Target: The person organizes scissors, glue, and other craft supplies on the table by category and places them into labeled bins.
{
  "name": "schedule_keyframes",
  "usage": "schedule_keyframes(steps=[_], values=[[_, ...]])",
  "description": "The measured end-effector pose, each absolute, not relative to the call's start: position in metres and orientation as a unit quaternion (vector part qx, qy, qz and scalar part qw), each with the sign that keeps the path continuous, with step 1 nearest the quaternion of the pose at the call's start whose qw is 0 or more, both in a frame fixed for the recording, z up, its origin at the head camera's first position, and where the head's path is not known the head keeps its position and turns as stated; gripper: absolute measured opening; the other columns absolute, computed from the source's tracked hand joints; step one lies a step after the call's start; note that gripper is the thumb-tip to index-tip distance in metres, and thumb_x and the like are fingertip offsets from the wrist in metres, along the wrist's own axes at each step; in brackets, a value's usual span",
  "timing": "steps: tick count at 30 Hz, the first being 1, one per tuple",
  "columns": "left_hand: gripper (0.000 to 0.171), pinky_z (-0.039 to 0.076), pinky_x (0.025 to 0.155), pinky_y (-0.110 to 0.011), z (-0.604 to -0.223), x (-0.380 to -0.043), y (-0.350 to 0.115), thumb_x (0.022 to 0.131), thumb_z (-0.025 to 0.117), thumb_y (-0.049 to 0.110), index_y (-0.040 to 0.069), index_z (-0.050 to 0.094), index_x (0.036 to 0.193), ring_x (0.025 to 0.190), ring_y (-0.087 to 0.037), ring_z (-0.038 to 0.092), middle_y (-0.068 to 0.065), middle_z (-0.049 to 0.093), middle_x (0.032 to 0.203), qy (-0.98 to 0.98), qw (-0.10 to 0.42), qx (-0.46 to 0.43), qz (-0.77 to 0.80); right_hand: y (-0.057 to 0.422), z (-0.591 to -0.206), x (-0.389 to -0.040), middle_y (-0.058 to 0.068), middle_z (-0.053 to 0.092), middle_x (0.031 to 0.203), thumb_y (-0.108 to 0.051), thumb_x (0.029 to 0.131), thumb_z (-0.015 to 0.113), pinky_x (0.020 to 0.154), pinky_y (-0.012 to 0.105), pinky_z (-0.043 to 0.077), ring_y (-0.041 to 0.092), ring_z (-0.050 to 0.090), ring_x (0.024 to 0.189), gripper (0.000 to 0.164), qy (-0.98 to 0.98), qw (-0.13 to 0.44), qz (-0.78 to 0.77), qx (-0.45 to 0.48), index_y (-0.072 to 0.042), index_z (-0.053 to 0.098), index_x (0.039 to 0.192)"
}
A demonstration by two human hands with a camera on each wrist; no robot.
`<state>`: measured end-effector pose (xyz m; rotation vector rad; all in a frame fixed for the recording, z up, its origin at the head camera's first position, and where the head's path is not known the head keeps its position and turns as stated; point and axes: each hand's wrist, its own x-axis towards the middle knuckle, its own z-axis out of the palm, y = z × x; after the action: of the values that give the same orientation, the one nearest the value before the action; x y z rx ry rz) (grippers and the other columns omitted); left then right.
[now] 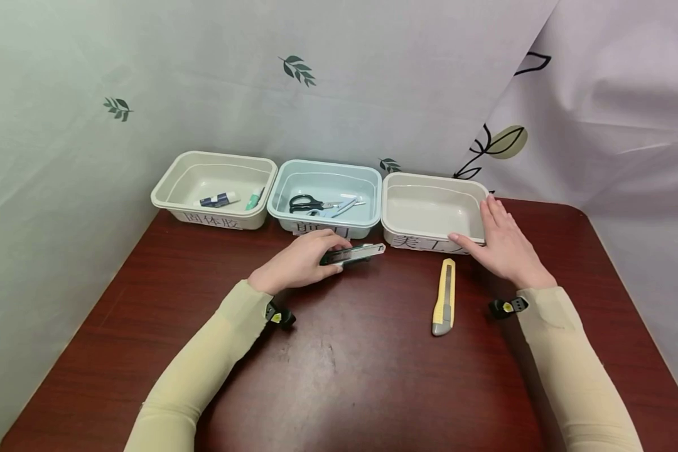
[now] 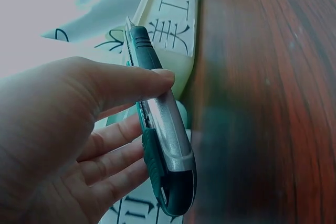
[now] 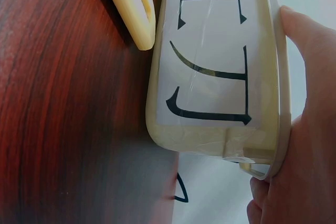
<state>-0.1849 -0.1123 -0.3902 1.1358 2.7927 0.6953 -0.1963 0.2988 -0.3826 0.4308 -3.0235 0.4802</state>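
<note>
My left hand (image 1: 302,258) pinches a dark green and silver utility knife (image 2: 167,124) between thumb and fingers. It holds the knife above the table, close in front of the blue bin, with the front end toward the right. A bit of blade shows at that tip in the left wrist view. My right hand (image 1: 508,242) rests on the right corner of the right-hand cream bin (image 1: 392,216), fingers fairly straight along its side and thumb on the front rim. In front of this bin, a yellow utility knife (image 1: 445,295) with a grey end lies on the table.
Left of the cream bin stand a light blue bin (image 1: 373,207) with scissors (image 1: 311,203) inside and another cream bin (image 1: 161,194) with glue sticks (image 1: 217,199). All three carry handwritten front labels. Behind the dark red table (image 1: 328,376) hangs a leaf-patterned cloth (image 1: 203,75).
</note>
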Motion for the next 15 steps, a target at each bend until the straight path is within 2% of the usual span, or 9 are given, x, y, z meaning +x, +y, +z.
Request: schedule_keyframes(steps=[9,15], values=[[0.036,0.044,0.086,-0.033,-0.393,-0.186,-0.093,0.094,0.075,0.023,0.015,0.067,0.128,0.096,-0.014,0.055,0.004,0.061,0.108,0.895,0.022,0.378,0.238,0.299,-0.383,-0.196,0.029,0.002,0.165,-0.062,0.098,0.052,0.122,0.046,0.000,0.036,-0.002,0.153,0.103,-0.977,0.027,0.157,0.140,0.012,0.010,0.156],[0.036,0.044,0.092,-0.031,-0.396,-0.187,-0.084,0.094,0.075,0.024,0.016,0.067,0.128,0.101,-0.011,0.056,0.005,0.062,0.112,0.893,0.016,0.380,0.240,0.299,-0.383,-0.196,0.029,0.001,0.165,-0.062,0.098,0.052,0.122,0.046,0.000,0.036,-0.002,0.153,0.103,-0.977,0.027,0.158,0.139,0.012,0.010,0.157]])
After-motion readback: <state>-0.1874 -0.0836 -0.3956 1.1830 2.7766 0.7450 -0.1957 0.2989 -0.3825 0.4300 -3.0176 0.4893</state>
